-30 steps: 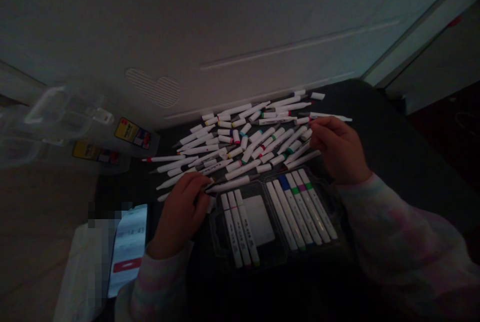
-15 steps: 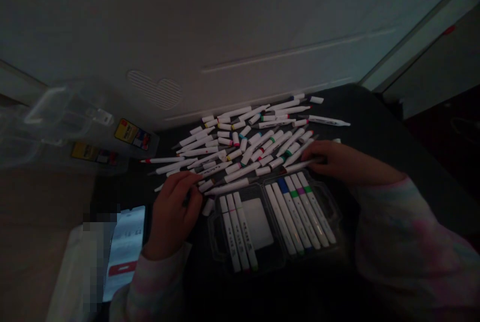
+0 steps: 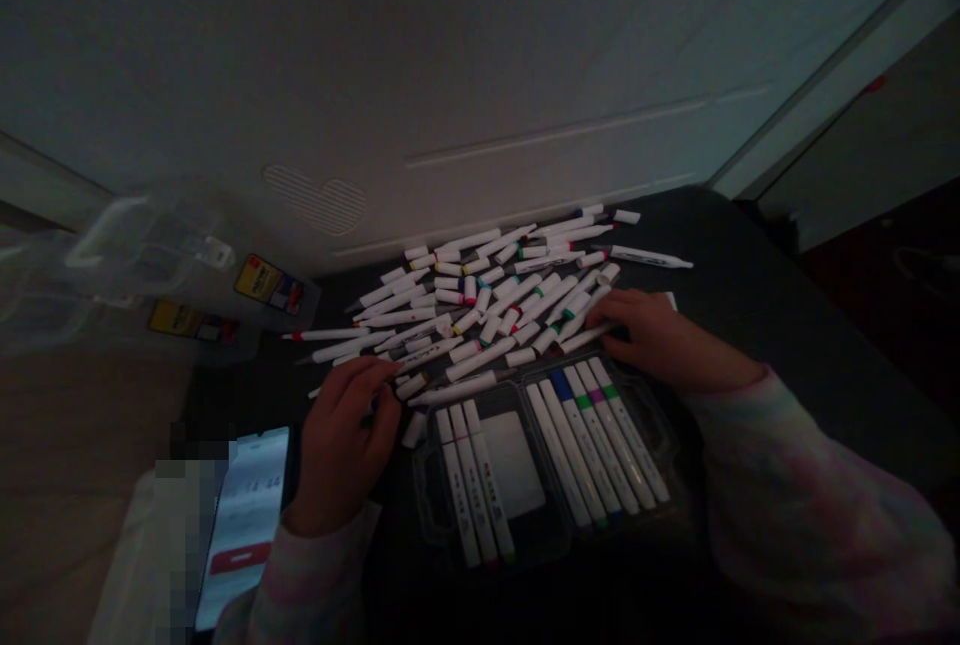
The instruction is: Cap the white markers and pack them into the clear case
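Note:
A heap of loose white markers (image 3: pixel 487 360) and their caps, with coloured bands, lies in front of my hands. My right hand (image 3: pixel 652 335) is at the heap's right side, thumb and fingers closed around the end of a white marker (image 3: pixel 586 336). At the heap's near left edge is my left hand (image 3: pixel 349 445), its fingers curled inward; what they hold, if anything, is too dark to make out. A loose cap (image 3: pixel 413 430) lies just right of that hand. Between my hands, an open clear plastic case (image 3: pixel 551 550) holds capped white markers in both halves.
Left of my left hand a lit phone (image 3: pixel 244 515) lies partly behind my sleeve. Clear plastic cases with yellow labels (image 3: pixel 270 283) stand at the back left. A pale panel (image 3: pixel 525 65) with a heart relief rises behind the dark tabletop (image 3: pixel 750 275).
The view has tilted slightly, so the scene sits a little lower. My right hand has shifted slightly left, and several markers and caps beside it have moved. The left hand keeps its curled pose.

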Motion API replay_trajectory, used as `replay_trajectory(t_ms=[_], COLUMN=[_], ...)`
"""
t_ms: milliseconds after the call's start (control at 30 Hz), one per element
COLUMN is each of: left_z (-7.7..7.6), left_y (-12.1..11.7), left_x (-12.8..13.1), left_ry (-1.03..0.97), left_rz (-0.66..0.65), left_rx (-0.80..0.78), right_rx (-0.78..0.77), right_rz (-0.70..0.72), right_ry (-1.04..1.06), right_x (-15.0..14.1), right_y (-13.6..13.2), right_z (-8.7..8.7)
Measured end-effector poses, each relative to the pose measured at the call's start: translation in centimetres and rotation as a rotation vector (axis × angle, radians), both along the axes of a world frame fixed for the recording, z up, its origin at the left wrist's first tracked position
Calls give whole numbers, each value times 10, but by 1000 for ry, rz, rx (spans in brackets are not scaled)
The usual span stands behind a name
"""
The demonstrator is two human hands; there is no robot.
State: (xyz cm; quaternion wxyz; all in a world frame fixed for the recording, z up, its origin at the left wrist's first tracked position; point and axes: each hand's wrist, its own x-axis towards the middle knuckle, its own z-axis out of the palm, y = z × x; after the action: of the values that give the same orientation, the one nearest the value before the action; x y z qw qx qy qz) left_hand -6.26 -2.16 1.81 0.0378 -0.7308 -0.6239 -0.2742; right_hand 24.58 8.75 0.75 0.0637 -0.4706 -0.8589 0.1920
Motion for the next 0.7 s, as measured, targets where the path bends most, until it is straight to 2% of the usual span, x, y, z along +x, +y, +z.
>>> replay_trajectory(t_ms=[233, 400, 567, 700], left_z=[-1, -1, -2, -1], left_y=[1, 2, 2, 2], left_x=[0, 0, -2, -2], left_ry=[0, -12, 2, 10], left_rz=[13, 64, 57, 43], left_rx=[72, 85, 81, 89], right_rx=[-22, -103, -281, -439], right_rz=[-22, -5, -35, -156], right_ry=[49, 149, 396, 688], right_x=[-1, -2, -5, -4], right_y=[-1, -2, -4, -5], right_z=[-1, 6, 20, 26])
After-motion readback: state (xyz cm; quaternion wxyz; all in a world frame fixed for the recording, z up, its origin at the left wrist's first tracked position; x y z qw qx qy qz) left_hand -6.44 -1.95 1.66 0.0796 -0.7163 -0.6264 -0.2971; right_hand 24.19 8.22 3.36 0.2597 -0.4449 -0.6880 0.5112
